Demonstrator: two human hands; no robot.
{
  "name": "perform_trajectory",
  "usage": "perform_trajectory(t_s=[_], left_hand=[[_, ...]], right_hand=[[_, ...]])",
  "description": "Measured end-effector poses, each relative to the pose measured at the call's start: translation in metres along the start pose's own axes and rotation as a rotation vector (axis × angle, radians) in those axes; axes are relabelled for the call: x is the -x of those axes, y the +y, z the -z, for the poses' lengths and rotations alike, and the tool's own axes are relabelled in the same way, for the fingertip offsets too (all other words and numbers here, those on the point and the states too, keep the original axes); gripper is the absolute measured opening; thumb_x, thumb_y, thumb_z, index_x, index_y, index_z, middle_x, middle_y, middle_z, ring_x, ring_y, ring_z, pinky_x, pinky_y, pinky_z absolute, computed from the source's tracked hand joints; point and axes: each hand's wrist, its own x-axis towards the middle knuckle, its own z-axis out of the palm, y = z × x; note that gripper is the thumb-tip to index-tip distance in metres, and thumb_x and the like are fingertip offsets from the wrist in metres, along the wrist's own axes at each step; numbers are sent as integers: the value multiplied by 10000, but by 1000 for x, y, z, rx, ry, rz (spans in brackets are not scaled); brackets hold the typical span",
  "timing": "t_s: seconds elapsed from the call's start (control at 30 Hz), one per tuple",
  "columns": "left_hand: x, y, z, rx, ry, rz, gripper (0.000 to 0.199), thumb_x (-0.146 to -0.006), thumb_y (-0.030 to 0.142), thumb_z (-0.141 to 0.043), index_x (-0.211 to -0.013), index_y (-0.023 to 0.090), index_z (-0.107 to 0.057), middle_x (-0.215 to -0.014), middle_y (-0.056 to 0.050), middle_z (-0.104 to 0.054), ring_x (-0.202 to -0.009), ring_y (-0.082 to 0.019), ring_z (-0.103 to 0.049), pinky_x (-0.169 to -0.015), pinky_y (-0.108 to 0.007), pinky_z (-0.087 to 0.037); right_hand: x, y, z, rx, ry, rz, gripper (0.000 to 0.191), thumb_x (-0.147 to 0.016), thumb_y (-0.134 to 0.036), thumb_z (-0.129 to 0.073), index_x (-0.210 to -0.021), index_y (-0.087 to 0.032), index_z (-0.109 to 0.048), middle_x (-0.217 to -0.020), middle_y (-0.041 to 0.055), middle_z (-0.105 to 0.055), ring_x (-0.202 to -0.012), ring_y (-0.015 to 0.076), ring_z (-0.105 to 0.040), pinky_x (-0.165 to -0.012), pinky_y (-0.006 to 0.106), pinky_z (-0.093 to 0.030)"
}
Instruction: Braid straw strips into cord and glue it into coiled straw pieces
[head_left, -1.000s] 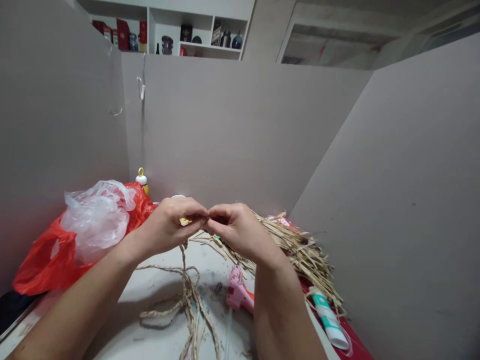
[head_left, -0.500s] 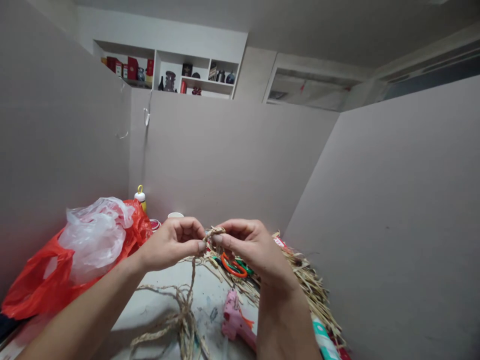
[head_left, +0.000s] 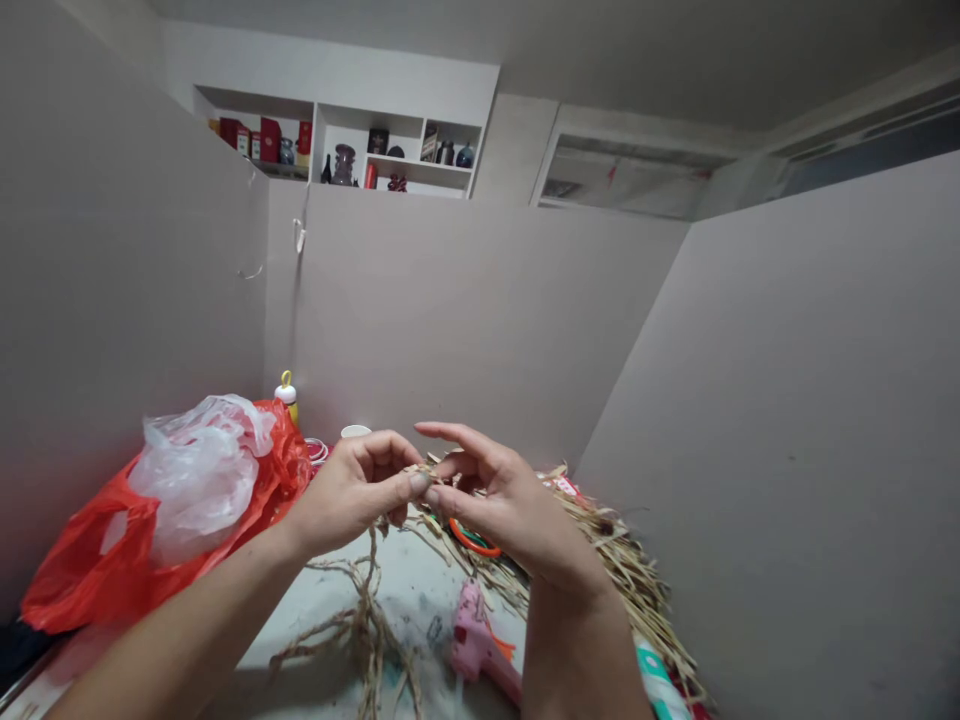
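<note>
Both hands meet over the table around a short piece of braided straw cord (head_left: 421,469). My left hand (head_left: 346,492) is closed, pinching the cord between thumb and forefinger. From the right, my right hand (head_left: 499,500) has its thumb and a bent finger at the same piece, while its forefinger is raised and stretched out. The fingers partly hide the cord there. Beneath my left hand, more twisted straw cord (head_left: 365,605) hangs down to a loose bundle on the table. A pink hot glue gun (head_left: 476,635) lies to the right of that bundle.
Orange-handled scissors (head_left: 474,540) lie partly behind my right hand. Loose dry straw (head_left: 630,565) is heaped along the right side. Red and white plastic bags (head_left: 202,480) fill the left, with a yellow-and-white bottle (head_left: 286,395) behind. Grey partitions (head_left: 450,310) enclose the table (head_left: 300,625).
My right forefinger has lifted away and straightened from its earlier pinch. The cord piece sits slightly lower, and the hanging cord has shifted left. The view has moved slightly.
</note>
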Motion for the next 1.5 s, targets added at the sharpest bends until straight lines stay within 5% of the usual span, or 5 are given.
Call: perform_trajectory(t_s=[0.23, 0.6, 0.9, 1.13, 1.5], left_hand=[[1, -1, 1, 129, 228, -109, 188, -795, 289, -701, -836, 140, -595, -718, -23, -681, -590, -90, -628, -559, -196, -512], [0, 1, 1, 102, 39, 11, 240, -833, 352, -637, -939, 138, -625, -635, 27, -588, -378, -16, -394, -351, -144, -302], [-4, -3, 3, -34, -6, 146, 226, -858, 353, -560, -968, 156, -559, -686, -17, -663, -440, -85, -561, -428, -193, -391], [-1, -1, 0, -321, 350, -96, 264, -826, 290, -623, -1057, 171, -668, -952, -74, -698, -821, -152, -627, -729, -272, -488], [2, 0, -3, 16, 18, 32, 207, -775, 348, -705, -729, 150, -745, -660, -21, -649, -618, -91, -507, -609, -219, -404]], right_hand=[[-3, 2, -4, -174, 44, 50, 394, -734, -278, -764, -1097, -207, -627, -887, 49, -696, -777, 154, -645, -689, 288, -528], [-2, 3, 0, -314, 175, 125, 190, -743, -264, -763, -930, -233, -750, -663, -7, -682, -554, 71, -575, -529, 184, -491], [-8, 10, 3, -223, 241, 171, 74, -736, -275, -760, -787, -222, -746, -829, 30, -690, -688, 120, -616, -584, 222, -503], [-10, 9, 3, -196, 350, 157, 74, -744, -281, -752, -747, -212, -723, -641, -17, -623, -564, 89, -547, -541, 208, -455], [-7, 7, -5, -374, 184, 93, 129, -714, -280, -784, -810, -203, -743, -613, -10, -641, -531, 89, -532, -507, 210, -444]])
